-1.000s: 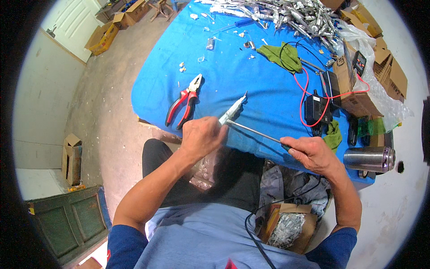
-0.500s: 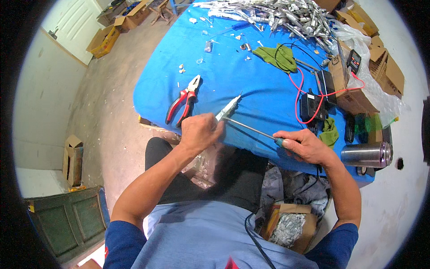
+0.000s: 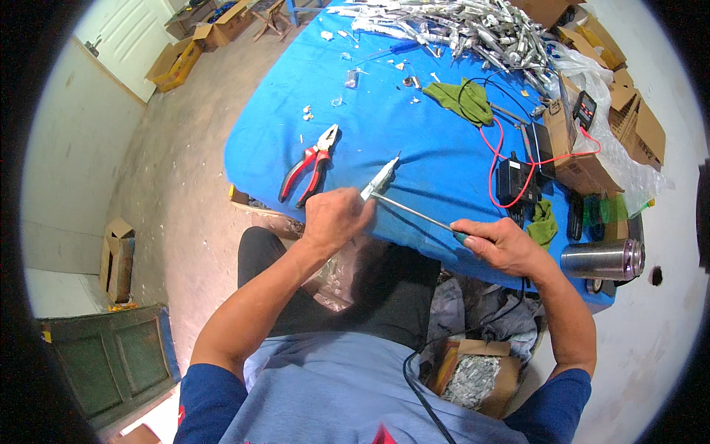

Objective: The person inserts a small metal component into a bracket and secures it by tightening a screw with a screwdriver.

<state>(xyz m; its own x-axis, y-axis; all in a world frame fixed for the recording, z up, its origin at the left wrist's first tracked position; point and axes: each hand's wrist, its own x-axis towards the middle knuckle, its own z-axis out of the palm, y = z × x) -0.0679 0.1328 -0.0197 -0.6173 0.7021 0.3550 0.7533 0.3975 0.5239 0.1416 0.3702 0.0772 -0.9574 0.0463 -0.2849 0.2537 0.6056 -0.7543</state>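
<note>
My left hand [image 3: 334, 218] is closed around the near end of a slim white-and-silver pen-shaped piece [image 3: 381, 177], whose thin dark tip points away from me over the blue cloth. My right hand [image 3: 504, 246] grips the green handle of a screwdriver [image 3: 416, 212]. The long metal shaft runs leftward, and its end meets the side of the piece close to my left fingers. Whether it is pushed into the piece I cannot tell. Beyond my left hand, red-and-black pliers [image 3: 310, 167] lie on the cloth with their jaws pointing away.
A blue-covered table [image 3: 288, 96] bears a heap of similar silvery pieces [image 3: 473, 26] at the back. Small fragments, a green cloth [image 3: 460, 101], a black adapter [image 3: 513, 181] with red cable and a steel flask [image 3: 600, 259] lie about. An open carton [image 3: 473, 379] of silvery scraps stands below.
The whole view has shifted slightly. Both hands keep their holds, and the screwdriver's end stays against the pen-shaped piece.
</note>
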